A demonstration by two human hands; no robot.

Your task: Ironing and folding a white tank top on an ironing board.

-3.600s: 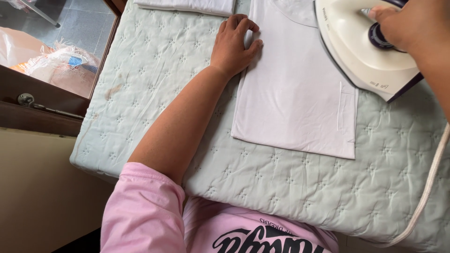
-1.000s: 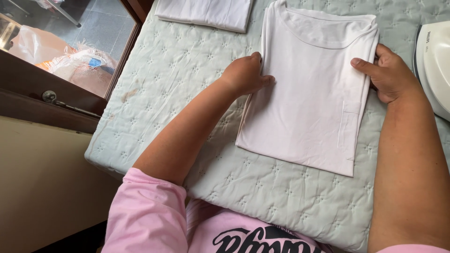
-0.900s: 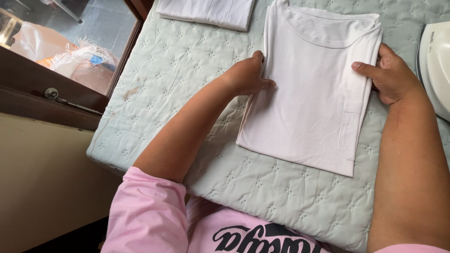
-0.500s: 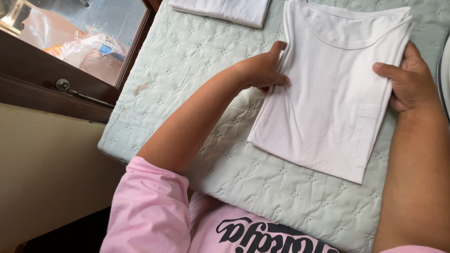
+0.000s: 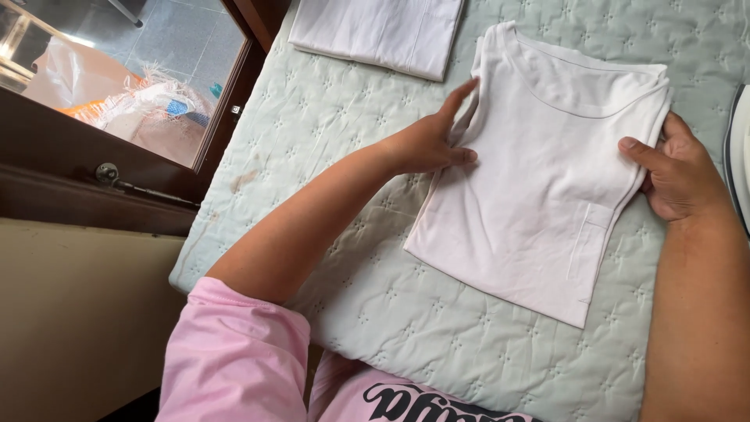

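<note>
A folded white top (image 5: 547, 180) lies flat on the pale green quilted pad (image 5: 328, 125), neckline away from me. My left hand (image 5: 430, 139) grips its left edge, thumb on top and fingers tucked under the fabric. On the opposite side my right hand (image 5: 680, 168) holds the right edge the same way, thumb lying over the cloth. The edges look slightly raised between my hands.
Another folded white garment (image 5: 379, 31) lies at the pad's far left. A white iron (image 5: 738, 164) shows at the right frame edge. Left of the pad is a dark wooden window frame (image 5: 117, 184) with bags behind the glass.
The iron was set down to the right and my right hand came to the top's right edge. Since a second ago both hands have closed further onto the edges.
</note>
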